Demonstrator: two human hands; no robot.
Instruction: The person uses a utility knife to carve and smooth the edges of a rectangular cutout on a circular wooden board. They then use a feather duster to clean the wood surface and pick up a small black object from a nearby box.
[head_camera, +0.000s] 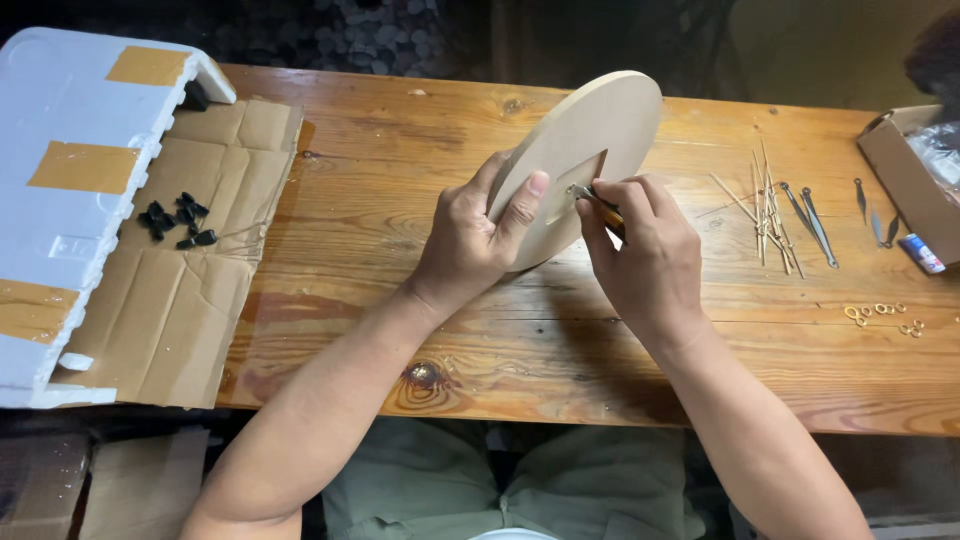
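A long wooden table fills the view, and on its left end a flattened sheet of cardboard is spread, partly overlain by a white foam block patched with brown tape. Near the middle of the table a round, pale wooden disc is held tilted on edge, its lower rim hidden behind the hands, so contact with the table cannot be told; a square recess is seen cut in its middle. The disc is gripped by the left hand, with the thumb pressed on the near face and the fingers wrapped behind. The right hand is closed around a small tool with a dark and amber handle, whose metal tip is set at the edge of the recess. Nothing is yet seen fitted in the recess, so the work there is judged unfinished. To the right, thin clock hands lie loose in a cluster, untouched, with small brass rings nearer the table's front edge. On the cardboard a heap of small black parts is also left unused.
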